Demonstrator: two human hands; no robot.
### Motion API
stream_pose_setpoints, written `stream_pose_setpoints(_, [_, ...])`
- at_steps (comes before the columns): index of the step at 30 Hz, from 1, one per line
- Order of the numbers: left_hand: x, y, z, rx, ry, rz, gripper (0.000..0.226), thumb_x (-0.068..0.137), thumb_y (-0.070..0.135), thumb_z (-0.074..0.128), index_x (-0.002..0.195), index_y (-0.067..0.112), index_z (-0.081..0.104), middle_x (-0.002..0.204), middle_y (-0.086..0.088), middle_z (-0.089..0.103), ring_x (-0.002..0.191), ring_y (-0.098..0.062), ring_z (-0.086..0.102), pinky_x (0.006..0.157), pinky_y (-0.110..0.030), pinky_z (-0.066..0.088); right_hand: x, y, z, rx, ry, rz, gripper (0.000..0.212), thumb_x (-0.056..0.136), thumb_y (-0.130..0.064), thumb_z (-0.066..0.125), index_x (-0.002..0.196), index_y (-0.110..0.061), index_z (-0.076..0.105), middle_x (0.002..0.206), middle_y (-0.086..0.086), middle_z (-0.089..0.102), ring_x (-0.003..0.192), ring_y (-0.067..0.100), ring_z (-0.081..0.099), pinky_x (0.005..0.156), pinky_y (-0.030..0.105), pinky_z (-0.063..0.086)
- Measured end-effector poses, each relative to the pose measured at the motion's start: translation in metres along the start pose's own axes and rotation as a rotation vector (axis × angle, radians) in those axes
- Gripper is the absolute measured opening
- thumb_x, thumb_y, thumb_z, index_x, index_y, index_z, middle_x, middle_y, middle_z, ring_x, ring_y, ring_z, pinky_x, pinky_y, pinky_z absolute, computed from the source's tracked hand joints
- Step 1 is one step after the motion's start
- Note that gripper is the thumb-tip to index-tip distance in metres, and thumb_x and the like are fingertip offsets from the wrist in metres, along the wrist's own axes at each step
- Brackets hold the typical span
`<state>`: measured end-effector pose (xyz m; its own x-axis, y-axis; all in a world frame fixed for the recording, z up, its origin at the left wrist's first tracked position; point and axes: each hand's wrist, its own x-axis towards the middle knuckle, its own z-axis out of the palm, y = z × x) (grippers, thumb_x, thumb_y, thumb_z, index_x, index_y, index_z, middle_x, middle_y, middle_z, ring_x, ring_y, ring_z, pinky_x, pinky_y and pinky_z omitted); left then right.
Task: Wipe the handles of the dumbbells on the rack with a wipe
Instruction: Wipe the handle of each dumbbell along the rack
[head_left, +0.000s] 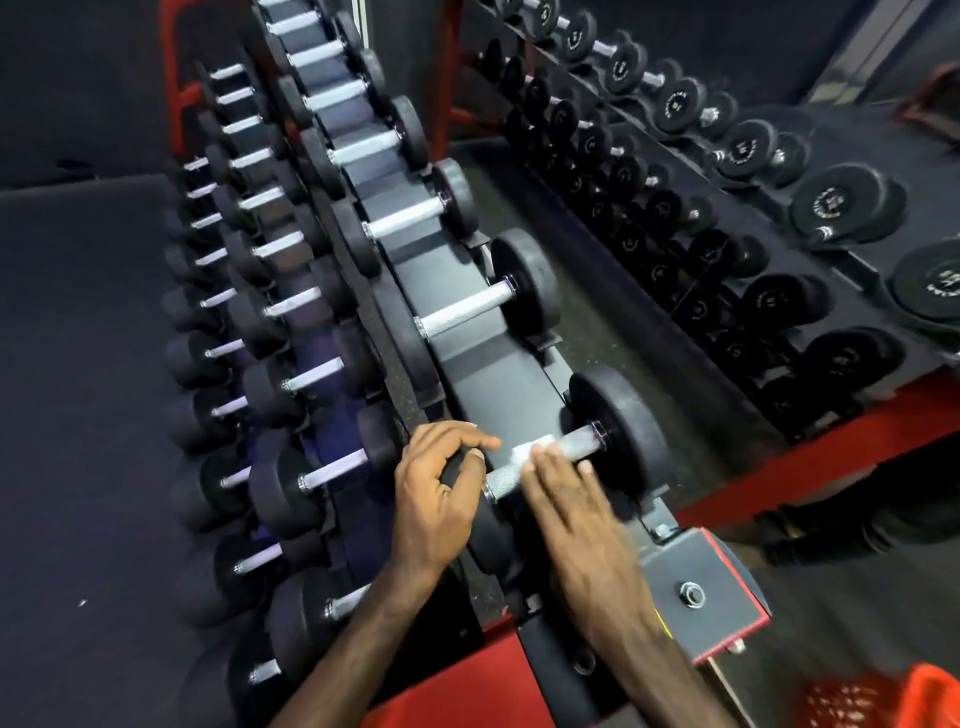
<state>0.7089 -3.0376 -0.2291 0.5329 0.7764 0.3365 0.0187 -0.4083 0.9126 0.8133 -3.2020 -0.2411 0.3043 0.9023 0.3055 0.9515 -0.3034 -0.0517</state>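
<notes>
Head view, looking down along the top tier of a red-framed dumbbell rack (706, 587). The nearest dumbbell (618, 431) is seated at the rack's near end, toward 6 o'clock in the frame. Its knurled handle (501, 480) is partly covered by a white wipe (527, 453), which is pressed onto the handle by the straight, closed-together fingers of the right hand (566, 499). How far the wipe wraps beneath the handle is hidden by the fingers and blurred by motion. The left hand (436, 483) is curled over the dumbbell's near head (491, 535), gripping its rim; most of that head is hidden beneath the palm and wrist. Both forearms are cut off at the lower edge.

Toward 12 o'clock, the next dumbbell (467, 306) and a receding row beyond it are shown with bare handles, each separated from its neighbour by an open stretch of grey tray. At 9 o'clock, lower tiers of smaller dumbbells (311, 376) are seen, dim and partly overlapped. At 2 o'clock a second rack (753, 291) is reflected or set opposite; which cannot be told. At 5 o'clock an orange mesh object (883, 699) is cut off by the frame corner.
</notes>
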Motion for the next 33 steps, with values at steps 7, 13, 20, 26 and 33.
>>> stream_pose_setpoints(7, [0.001,-0.001,0.001,-0.003,-0.008,-0.009,0.025,0.093,0.004,0.061,0.092,0.019,0.082,0.101,0.011,0.073,0.11,-0.021,0.066,0.099,-0.035,0.049,0.003,0.006,-0.001,0.04,0.021,0.155,0.067,0.094,0.0,0.051,0.159,-0.002,0.036,0.17,0.013,0.026,0.16,0.025,0.019,0.124,0.053,0.024])
stream_pose_setpoints(13, [0.0,-0.002,-0.001,-0.029,-0.015,-0.003,0.025,0.093,0.003,0.061,0.093,0.018,0.081,0.101,0.011,0.073,0.11,-0.022,0.066,0.098,-0.035,0.049,-0.002,-0.002,0.003,0.032,0.013,0.053,0.065,0.097,-0.006,0.05,0.16,-0.005,0.035,0.172,0.012,0.021,0.16,0.025,0.017,0.125,0.053,0.023])
stream_pose_setpoints(20, [0.0,-0.003,0.0,-0.032,-0.01,-0.006,0.024,0.093,0.004,0.061,0.093,0.016,0.081,0.102,0.008,0.074,0.111,-0.023,0.067,0.098,-0.035,0.049,-0.012,-0.012,0.006,0.07,0.094,0.038,0.053,0.099,-0.009,0.057,0.152,-0.009,0.052,0.164,0.012,0.04,0.151,0.03,0.036,0.117,0.05,0.035])
stream_pose_setpoints(26, [-0.001,-0.003,0.003,-0.038,-0.009,-0.017,0.024,0.093,0.002,0.061,0.093,0.015,0.081,0.101,0.006,0.075,0.11,-0.023,0.067,0.099,-0.033,0.049,0.009,-0.013,0.008,0.533,0.306,0.425,0.052,0.088,0.008,0.066,0.133,-0.018,0.067,0.123,-0.003,0.05,0.112,0.022,0.054,0.095,0.037,0.05])
stream_pose_setpoints(33, [0.0,-0.006,0.002,-0.035,-0.009,-0.009,0.024,0.093,0.002,0.061,0.094,0.014,0.081,0.103,0.009,0.074,0.111,-0.024,0.067,0.1,-0.033,0.048,0.021,-0.027,0.018,1.278,0.395,0.852,0.025,0.088,0.007,0.075,0.098,-0.013,0.065,0.098,0.005,0.064,0.088,0.012,0.062,0.079,0.023,0.051])
